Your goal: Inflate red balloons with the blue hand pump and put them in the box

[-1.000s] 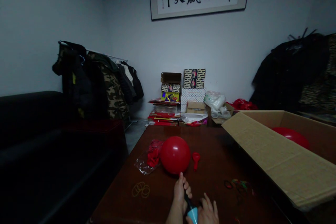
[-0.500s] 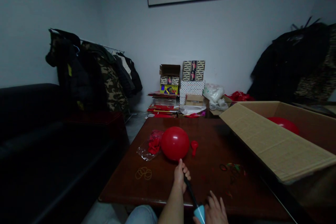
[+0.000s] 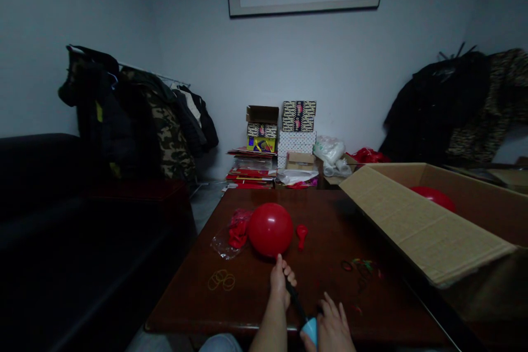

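Note:
A round, inflated red balloon [image 3: 270,230] rests over the middle of the table, its neck pointing back at me. My left hand [image 3: 281,281] is closed around the black front tube of a hand pump [image 3: 297,303], with the thumb at the balloon's neck. At the pump's light-blue end [image 3: 310,331] is my right hand [image 3: 330,323]. Its thumb lies on one side of that end and its fingers stretch along the other. A limp red balloon [image 3: 301,235] lies to the right of the inflated one. Left of it sits a clear bag of red balloons [image 3: 236,234].
Several rubber bands [image 3: 221,280] lie at the table's left, and a small tangle of coloured bands [image 3: 363,269] at its right. An open cardboard box [image 3: 424,225] holding a red balloon [image 3: 435,197] stands on the right. A black sofa [image 3: 82,253] borders the left side.
The view has tilted up slightly and shifted right. My right hand with the pump's blue end is a little nearer my left hand. The balloon looks marginally larger.

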Tool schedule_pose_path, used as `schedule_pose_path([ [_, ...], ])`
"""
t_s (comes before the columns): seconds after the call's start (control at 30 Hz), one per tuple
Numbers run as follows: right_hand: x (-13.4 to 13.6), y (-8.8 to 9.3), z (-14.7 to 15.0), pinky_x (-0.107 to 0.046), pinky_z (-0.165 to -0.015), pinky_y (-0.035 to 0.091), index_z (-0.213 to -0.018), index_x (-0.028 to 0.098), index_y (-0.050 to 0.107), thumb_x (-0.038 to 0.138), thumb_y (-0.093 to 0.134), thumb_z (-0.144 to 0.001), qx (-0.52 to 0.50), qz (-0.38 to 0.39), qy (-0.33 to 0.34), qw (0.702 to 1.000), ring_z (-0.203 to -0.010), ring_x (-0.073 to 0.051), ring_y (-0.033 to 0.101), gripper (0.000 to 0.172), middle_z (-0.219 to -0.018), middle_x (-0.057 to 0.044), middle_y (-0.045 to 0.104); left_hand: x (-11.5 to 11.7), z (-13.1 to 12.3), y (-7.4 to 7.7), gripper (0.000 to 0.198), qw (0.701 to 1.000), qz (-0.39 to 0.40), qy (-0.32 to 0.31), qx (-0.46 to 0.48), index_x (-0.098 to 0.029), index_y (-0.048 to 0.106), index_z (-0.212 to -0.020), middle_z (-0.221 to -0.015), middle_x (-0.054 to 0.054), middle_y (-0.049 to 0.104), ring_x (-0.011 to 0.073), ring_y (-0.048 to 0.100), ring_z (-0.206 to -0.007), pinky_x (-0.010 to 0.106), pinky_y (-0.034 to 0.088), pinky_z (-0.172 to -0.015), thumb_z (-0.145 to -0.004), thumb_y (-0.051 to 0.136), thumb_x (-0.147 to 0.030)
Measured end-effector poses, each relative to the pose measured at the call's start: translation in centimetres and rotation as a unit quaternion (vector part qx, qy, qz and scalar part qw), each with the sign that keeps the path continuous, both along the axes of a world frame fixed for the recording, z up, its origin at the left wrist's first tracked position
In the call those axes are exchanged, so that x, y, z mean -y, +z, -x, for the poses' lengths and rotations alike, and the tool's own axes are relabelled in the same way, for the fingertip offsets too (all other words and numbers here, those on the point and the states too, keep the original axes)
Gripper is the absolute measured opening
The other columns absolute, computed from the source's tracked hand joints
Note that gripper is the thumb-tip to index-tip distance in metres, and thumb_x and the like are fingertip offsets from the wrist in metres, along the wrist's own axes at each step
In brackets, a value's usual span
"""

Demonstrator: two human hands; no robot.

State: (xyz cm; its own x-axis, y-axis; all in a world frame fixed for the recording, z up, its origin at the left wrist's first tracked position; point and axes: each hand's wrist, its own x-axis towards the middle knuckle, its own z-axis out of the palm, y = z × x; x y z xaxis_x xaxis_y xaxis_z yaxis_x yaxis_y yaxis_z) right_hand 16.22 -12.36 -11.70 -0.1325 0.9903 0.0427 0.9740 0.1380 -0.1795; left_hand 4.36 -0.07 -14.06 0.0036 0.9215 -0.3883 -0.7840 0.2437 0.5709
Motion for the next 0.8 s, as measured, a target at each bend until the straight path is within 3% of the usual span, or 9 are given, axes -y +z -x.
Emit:
schedule_pose_path([
  [0.13,-2.1,1.8,2.1,-0.049,-0.112,0.011,-0.103,0.01,0.069,0.043,0.043,-0.082,-0.005,-0.027,-0.016,0.999,-0.135,-0.031,0.03,0.047,-0.131,-0.018,0.053,-0.1,0.0,0.0,0.056,1.0,-0.001,0.0,-0.012,-0.022,0.034,-0.062,-0.046,-0.01,0.03,0.0045,0.027,-0.036,0.021,0.017,-0.039,-0.06,0.069,-0.065],
  [0.3,-3.5,1.7,2.9,-0.049,-0.112,0.01,-0.105,0.008,0.068,0.042,0.041,-0.081,-0.006,-0.006,-0.009,1.0,-0.135,-0.032,0.03,0.049,-0.131,-0.021,0.052,-0.3,0.1,-0.1,0.057,1.0,-0.005,-0.018,-0.022,-0.022,0.033,-0.061,-0.044,-0.01,0.031,0.005,0.026,-0.036,0.021,0.016,-0.038,-0.06,0.067,-0.068],
  [0.6,-3.4,2.0,2.7,-0.047,-0.113,0.009,-0.101,0.009,0.069,0.043,0.044,-0.079,-0.031,-0.006,-0.013,0.999,-0.135,-0.031,0.029,0.048,-0.127,-0.018,0.056,-0.3,0.0,-0.1,0.055,0.999,-0.008,-0.014,-0.032,-0.021,0.036,-0.062,-0.045,-0.009,0.033,0.0051,0.027,-0.037,0.021,0.017,-0.039,-0.06,0.068,-0.066],
  [0.8,-1.3,1.9,2.0,-0.047,-0.113,0.011,-0.102,0.008,0.069,0.045,0.044,-0.08,-0.015,0.012,-0.012,1.0,-0.135,-0.033,0.03,0.05,-0.127,-0.02,0.055,0.0,-0.1,0.1,0.056,0.999,-0.002,-0.012,-0.036,-0.022,0.035,-0.062,-0.046,-0.01,0.031,0.005,0.027,-0.037,0.021,0.016,-0.038,-0.059,0.068,-0.066],
])
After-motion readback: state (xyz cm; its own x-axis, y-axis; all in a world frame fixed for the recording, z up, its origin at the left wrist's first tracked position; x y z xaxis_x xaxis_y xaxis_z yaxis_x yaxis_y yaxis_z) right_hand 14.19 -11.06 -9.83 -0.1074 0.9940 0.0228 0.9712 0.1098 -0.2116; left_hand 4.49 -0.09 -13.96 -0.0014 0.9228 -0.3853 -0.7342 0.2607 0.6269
